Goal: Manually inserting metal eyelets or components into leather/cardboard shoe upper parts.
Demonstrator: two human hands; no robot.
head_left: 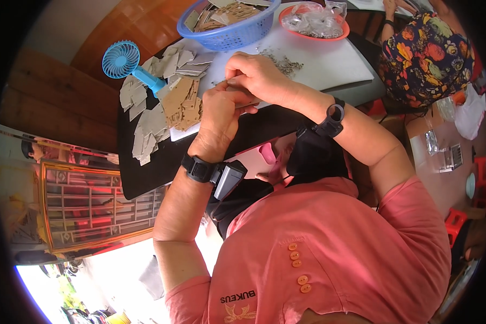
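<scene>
My left hand (220, 110) and my right hand (262, 78) meet over the near edge of the table, fingers closed. Between them is a small cardboard piece (247, 98), mostly covered by the fingers. Just left of my left hand, brown cut cardboard pieces (182, 108) lie in an overlapping pile. Grey cardboard pieces (147, 135) spread beyond them to the left. Past my right hand, small metal parts (289, 66) are scattered on a white foam sheet (343, 60). What my right fingertips pinch besides the cardboard is too small to tell.
A blue basket (237, 33) full of cardboard pieces stands at the back. Beside it is a red basin (337, 33) with plastic bags and small parts. A blue handheld fan (121, 60) rests at the left. Another person in a floral top (426, 59) sits at the right.
</scene>
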